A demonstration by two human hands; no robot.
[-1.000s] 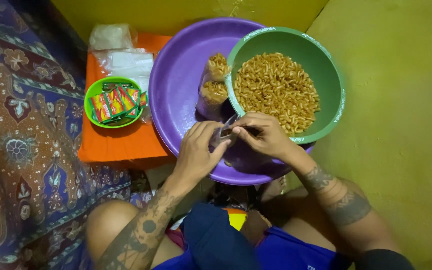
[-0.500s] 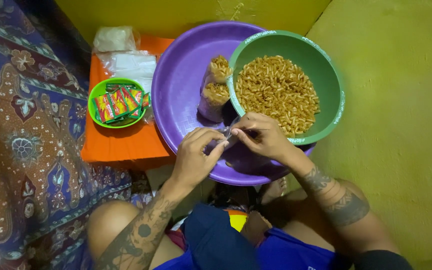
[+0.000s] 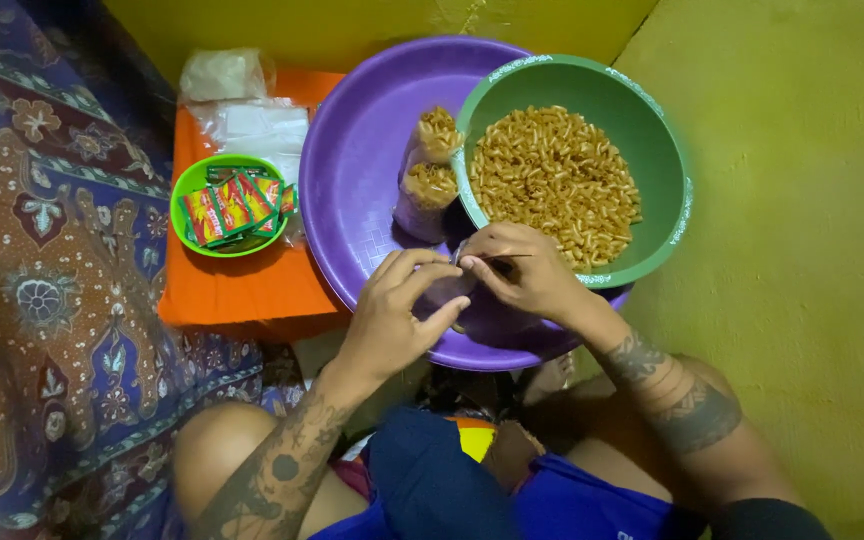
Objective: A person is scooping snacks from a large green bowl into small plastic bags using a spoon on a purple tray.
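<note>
From the head camera I look straight down at my two hands meeting over the near rim of a large purple basin [image 3: 352, 170]. My left hand [image 3: 392, 315] has its fingers curled, pinching a small clear plastic bag [image 3: 449, 285] from the left; my right hand [image 3: 522, 272] pinches the same bag's top edge between thumb and forefinger. The bag is thin and half hidden by my fingers, so I cannot tell what is in it. It hangs just above the purple basin, close to the near edge of the green bowl [image 3: 667, 170].

That green bowl sits inside the basin on its right side, filled with small brown curled snacks [image 3: 552, 180]. Two filled clear packets [image 3: 427, 170] of the same snack lie against the bowl's left wall.

To the left, a low orange worktop [image 3: 242, 285] carries a small bright green bowl [image 3: 187, 185] holding red and green sachets [image 3: 232, 205], and behind it, at the far end, a heap of clear plastic bags [image 3: 242, 105].

The floor [image 3: 802, 280] on the right is painted yellow-green, the far wall [image 3: 352, 25] likewise. A patterned blue and brown cloth [image 3: 42, 280] covers the left side.
</note>
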